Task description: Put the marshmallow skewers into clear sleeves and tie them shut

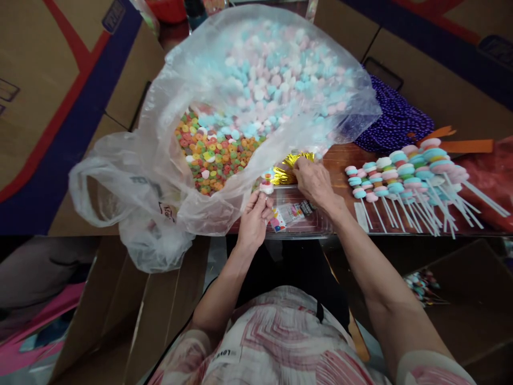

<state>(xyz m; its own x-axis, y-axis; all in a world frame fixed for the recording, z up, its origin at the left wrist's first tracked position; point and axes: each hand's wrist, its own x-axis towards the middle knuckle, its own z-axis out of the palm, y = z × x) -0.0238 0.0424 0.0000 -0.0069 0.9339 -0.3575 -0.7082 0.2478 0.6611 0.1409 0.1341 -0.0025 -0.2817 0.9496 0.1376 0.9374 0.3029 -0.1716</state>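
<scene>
My left hand (256, 216) pinches a marshmallow candy stick (266, 183), held upright with white, blue and red pieces stacked on it. My right hand (313, 182) is at a bundle of shiny gold twist ties (285, 174), its fingertips closed on their right end. Below the ties lies a clear plastic tray (320, 222) with a small printed packet (294, 212) over it. Just beyond my hands, a big clear plastic bag (228, 216) lies spread open, holding ring-shaped gummies (218, 158) and pastel marshmallows (276, 72).
Finished-looking candy sticks (404, 174) lie in rows on the table's right side. Behind them sits a heap of purple dotted cord (395, 115). Large cardboard boxes (60, 107) flank the table. Another open box (468, 299) at lower right holds more candy sticks.
</scene>
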